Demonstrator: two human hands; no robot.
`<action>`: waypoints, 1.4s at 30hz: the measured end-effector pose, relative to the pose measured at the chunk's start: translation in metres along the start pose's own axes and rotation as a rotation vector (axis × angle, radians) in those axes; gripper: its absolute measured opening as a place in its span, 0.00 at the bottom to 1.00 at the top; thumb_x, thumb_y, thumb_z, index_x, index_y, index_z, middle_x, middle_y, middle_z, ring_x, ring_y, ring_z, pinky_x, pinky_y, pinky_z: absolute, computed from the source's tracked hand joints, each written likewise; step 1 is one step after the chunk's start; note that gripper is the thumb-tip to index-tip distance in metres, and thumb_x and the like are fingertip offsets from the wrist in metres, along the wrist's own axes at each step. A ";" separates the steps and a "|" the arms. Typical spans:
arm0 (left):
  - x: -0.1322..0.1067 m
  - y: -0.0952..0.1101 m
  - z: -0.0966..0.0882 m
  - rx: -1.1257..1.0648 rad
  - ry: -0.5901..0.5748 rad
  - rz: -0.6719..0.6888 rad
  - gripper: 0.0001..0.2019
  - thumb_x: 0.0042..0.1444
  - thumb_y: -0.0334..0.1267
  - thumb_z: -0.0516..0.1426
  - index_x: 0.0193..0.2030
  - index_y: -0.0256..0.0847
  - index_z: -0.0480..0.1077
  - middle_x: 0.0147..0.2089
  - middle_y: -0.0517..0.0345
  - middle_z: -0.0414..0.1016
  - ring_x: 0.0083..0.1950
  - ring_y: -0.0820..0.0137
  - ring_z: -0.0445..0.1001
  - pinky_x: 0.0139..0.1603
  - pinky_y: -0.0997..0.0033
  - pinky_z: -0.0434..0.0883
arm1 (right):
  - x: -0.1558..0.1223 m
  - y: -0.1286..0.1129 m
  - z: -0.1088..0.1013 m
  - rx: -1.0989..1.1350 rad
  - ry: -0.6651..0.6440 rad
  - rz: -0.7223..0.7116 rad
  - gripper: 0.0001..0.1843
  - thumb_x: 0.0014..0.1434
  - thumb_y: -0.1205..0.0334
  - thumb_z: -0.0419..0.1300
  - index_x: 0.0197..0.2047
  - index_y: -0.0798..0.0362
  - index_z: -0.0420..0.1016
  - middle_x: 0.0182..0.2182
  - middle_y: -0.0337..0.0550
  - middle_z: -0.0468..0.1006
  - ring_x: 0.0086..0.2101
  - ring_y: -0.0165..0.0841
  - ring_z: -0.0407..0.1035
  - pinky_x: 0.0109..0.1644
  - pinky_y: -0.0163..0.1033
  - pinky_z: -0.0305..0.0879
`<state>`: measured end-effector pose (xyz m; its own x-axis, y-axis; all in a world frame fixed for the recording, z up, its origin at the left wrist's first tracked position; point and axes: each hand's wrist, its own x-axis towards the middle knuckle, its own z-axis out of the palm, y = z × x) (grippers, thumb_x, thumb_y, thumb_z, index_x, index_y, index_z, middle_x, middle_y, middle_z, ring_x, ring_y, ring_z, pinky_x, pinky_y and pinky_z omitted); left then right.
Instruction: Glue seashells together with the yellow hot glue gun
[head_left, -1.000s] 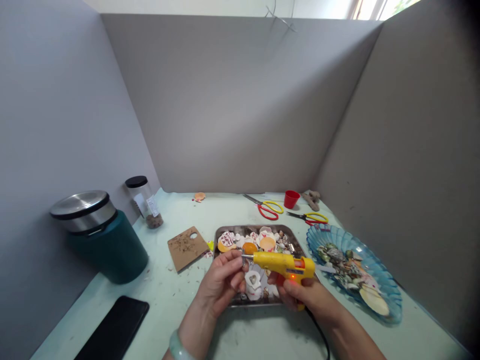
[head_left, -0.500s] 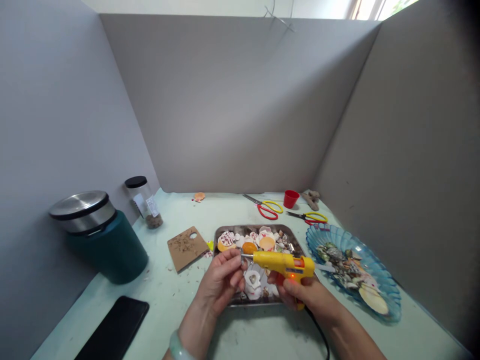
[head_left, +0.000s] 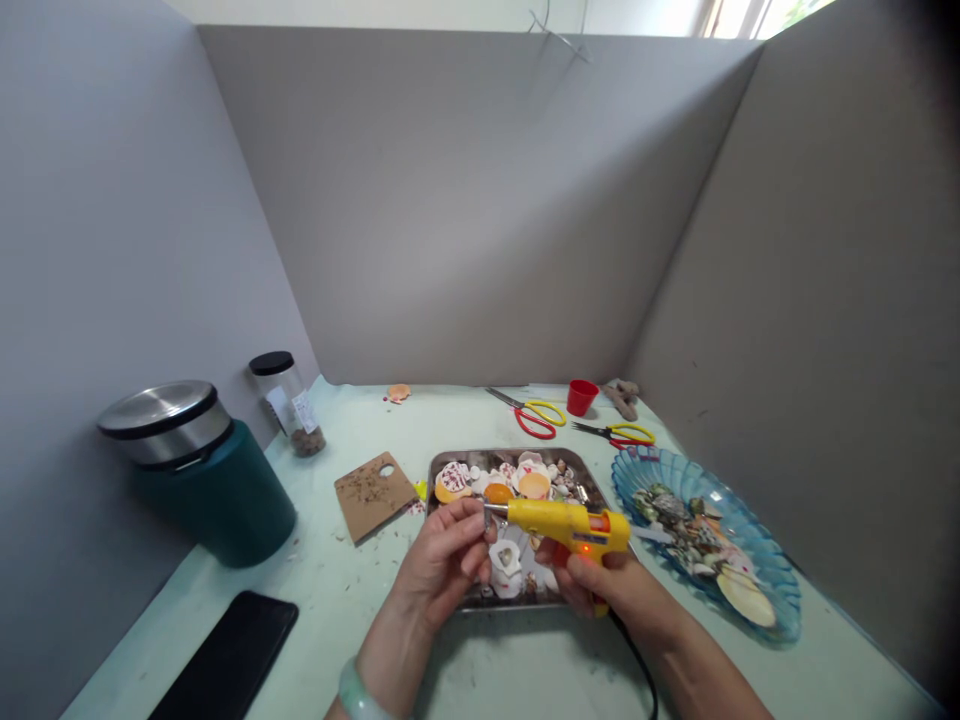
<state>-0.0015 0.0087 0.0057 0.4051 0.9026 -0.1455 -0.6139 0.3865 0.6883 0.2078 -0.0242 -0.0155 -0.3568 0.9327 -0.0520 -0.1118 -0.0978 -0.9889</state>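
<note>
A yellow glue gun [head_left: 559,519] lies level above the metal tray [head_left: 592,482], its red light lit. My right hand [head_left: 600,575] is wrapped around its handle. The metal nozzle points left, right at the fingertips of my left hand [head_left: 450,548]. Those fingers pinch something tiny and greyish, too small to name. Below, the tray holds shells: a round one with dark red specks [head_left: 454,478], an orange one [head_left: 498,494], and a white flower-like shell piece [head_left: 506,568]. Part of the tray is hidden behind my hands and the glue gun.
On the right is a blue glass dish [head_left: 780,590] of shells. Two pairs of scissors [head_left: 536,418] and a red cup [head_left: 582,397] lie behind the tray. A brown board [head_left: 373,494], jar [head_left: 289,405], teal container [head_left: 217,490] and black phone [head_left: 229,655] are on the left.
Almost nothing differs. The nozzle tip sits slightly further right of my left fingertips, and a little more of the small greyish thing shows there.
</note>
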 end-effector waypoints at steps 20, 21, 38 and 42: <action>-0.001 0.000 0.001 -0.007 0.034 0.016 0.17 0.39 0.37 0.69 0.34 0.34 0.69 0.23 0.62 0.71 0.14 0.87 0.51 0.16 0.83 0.59 | 0.000 0.002 -0.004 -0.035 -0.031 0.035 0.29 0.49 0.38 0.64 0.39 0.59 0.74 0.15 0.32 0.64 0.17 0.24 0.54 0.22 0.33 0.47; 0.000 0.000 0.001 -0.011 0.035 0.019 0.17 0.40 0.37 0.69 0.34 0.35 0.69 0.24 0.62 0.71 0.14 0.87 0.51 0.16 0.83 0.60 | 0.000 0.002 -0.004 -0.039 -0.030 0.040 0.29 0.49 0.38 0.64 0.39 0.59 0.74 0.15 0.32 0.64 0.17 0.24 0.54 0.22 0.33 0.47; 0.000 0.000 0.001 0.008 -0.045 -0.007 0.12 0.43 0.35 0.67 0.31 0.34 0.69 0.24 0.62 0.72 0.14 0.87 0.52 0.16 0.82 0.63 | 0.002 0.001 -0.001 -0.040 0.024 0.001 0.31 0.49 0.37 0.63 0.39 0.59 0.73 0.14 0.32 0.64 0.16 0.23 0.53 0.21 0.32 0.46; 0.000 0.000 0.000 -0.019 -0.008 0.015 0.14 0.41 0.35 0.68 0.34 0.35 0.70 0.23 0.62 0.71 0.14 0.86 0.53 0.17 0.82 0.63 | -0.001 -0.005 0.002 -0.047 0.003 0.032 0.28 0.49 0.39 0.64 0.38 0.58 0.74 0.15 0.33 0.65 0.17 0.24 0.54 0.23 0.34 0.48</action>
<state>-0.0011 0.0087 0.0053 0.4011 0.9068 -0.1300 -0.6323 0.3767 0.6770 0.2065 -0.0250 -0.0098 -0.3569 0.9304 -0.0838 -0.0568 -0.1111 -0.9922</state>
